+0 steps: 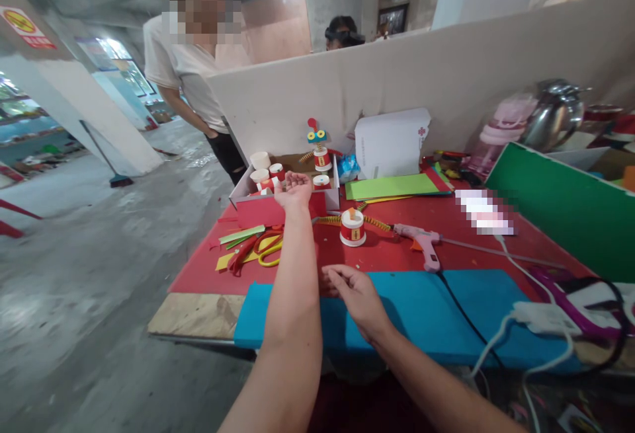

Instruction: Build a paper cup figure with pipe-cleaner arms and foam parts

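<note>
My left hand [296, 190] is stretched far forward, palm up and fingers loosely bent, with nothing visible in it. It is at the front of a low box [241, 194] holding white and red paper cups [260, 160]. A robot-like paper cup figure [320, 145] with yellow eyes stands behind the hand. My right hand [358, 297] hovers over the blue sheet [417, 307], fingers slightly curled and apart, seemingly holding nothing. Beyond it stands an upturned red and white paper cup [352, 229] with spring-like folded paper strips [380, 223] at its sides.
A pink glue gun [424, 242] lies right of the cup, its black cord crossing the blue sheet. Scissors [270, 248] and paper strips lie left. Coloured paper [391, 187], a green board [560, 201] and a power strip [548, 317] are around. A person [191, 76] stands behind the partition's left end.
</note>
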Demonstrator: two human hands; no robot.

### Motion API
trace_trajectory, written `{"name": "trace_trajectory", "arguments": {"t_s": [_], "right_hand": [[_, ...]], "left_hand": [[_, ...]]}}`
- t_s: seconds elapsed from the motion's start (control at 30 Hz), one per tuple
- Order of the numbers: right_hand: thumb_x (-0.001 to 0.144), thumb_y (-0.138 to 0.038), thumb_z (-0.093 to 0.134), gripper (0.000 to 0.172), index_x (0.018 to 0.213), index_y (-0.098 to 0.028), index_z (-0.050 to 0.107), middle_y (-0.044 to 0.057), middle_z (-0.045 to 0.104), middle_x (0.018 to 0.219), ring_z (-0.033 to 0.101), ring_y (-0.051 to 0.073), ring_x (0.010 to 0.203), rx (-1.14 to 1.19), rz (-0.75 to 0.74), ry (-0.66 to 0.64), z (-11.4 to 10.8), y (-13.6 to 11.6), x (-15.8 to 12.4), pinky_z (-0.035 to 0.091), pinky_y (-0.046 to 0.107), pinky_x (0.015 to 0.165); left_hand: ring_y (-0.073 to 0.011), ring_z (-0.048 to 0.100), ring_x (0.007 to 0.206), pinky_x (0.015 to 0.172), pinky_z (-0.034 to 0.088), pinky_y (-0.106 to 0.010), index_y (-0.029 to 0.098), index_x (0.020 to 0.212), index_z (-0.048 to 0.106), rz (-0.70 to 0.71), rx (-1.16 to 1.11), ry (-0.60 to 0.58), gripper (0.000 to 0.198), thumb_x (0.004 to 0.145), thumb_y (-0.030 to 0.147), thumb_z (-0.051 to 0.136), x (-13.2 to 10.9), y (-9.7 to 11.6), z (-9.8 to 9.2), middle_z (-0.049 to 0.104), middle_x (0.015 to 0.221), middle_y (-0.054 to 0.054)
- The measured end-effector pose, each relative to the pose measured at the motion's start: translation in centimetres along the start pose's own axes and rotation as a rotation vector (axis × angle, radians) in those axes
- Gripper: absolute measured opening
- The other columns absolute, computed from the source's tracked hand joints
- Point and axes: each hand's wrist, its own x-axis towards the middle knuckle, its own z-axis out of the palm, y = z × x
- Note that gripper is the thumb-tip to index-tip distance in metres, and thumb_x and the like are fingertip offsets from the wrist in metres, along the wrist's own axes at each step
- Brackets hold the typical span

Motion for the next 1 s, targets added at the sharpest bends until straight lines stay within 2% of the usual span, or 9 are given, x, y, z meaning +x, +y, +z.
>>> {"name": "trace_trajectory", "arguments": {"t_s": [0.13,0.27,0.37,0.6,0.83,1.0], "right_hand": [[0.078,-0.061,0.062,0.053,0.116,-0.024,0.063,0.008,0.07,0.112,0.062,0.024,0.108,0.125,0.068,-0.162,1.1,-0.2,-0.7,0.05,0.041,0.094],[0.082,-0.057,0.06,0.057,0.13,-0.028,0.053,0.006,0.06,0.132,0.055,0.023,0.122,0.074,0.074,-0.191,2.4,-0.3,-2.1,0.043,0.041,0.105],[0.081,-0.05,0.064,0.064,0.138,-0.029,0.043,0.005,0.052,0.141,0.049,0.022,0.129,0.033,0.041,-0.198,2.8,-0.2,-2.7,0.041,0.04,0.107],[0.076,-0.036,0.071,0.077,0.143,-0.027,0.033,0.007,0.046,0.146,0.043,0.023,0.134,-0.065,-0.026,-0.218,2.2,-0.2,-2.9,0.036,0.043,0.11],[0.073,-0.036,0.074,0.081,0.143,-0.026,0.034,0.008,0.046,0.145,0.042,0.025,0.134,-0.114,-0.067,-0.231,2.0,0.0,-2.9,0.036,0.043,0.11],[0.072,-0.037,0.075,0.084,0.143,-0.025,0.033,0.008,0.047,0.145,0.044,0.025,0.133,-0.111,-0.069,-0.25,2.1,-0.1,-2.9,0.038,0.043,0.109]], "left_hand": [[-0.0134,0.056,0.061,0.058,0.049,-0.027,0.018,0.076,0.049,0.014,-0.033,-0.1,0.037,0.095,0.033,0.021,-0.5,0.1,1.0,0.055,0.068,-0.004],[-0.0152,0.057,0.066,0.062,0.049,-0.029,0.019,0.074,0.05,0.067,0.021,-0.228,0.04,0.095,0.032,0.018,-0.8,-0.1,2.0,0.055,0.068,-0.005],[-0.0156,0.057,0.068,0.063,0.05,-0.029,0.02,0.073,0.05,0.116,0.07,-0.241,0.043,0.095,0.032,0.015,-1.1,0.0,2.4,0.056,0.07,-0.006],[-0.0126,0.054,0.061,0.061,0.049,-0.026,0.019,0.07,0.049,0.107,0.015,-0.238,0.044,0.096,0.03,0.016,-2.1,-0.3,2.5,0.054,0.067,-0.005],[-0.0151,0.055,0.065,0.061,0.05,-0.029,0.019,0.07,0.051,0.124,0.067,-0.259,0.044,0.095,0.029,0.016,-1.6,-0.6,1.9,0.052,0.065,-0.005],[-0.0146,0.055,0.064,0.06,0.05,-0.028,0.019,0.069,0.05,0.1,0.069,-0.216,0.045,0.096,0.03,0.016,-1.2,-0.6,1.9,0.053,0.067,-0.005]]}}
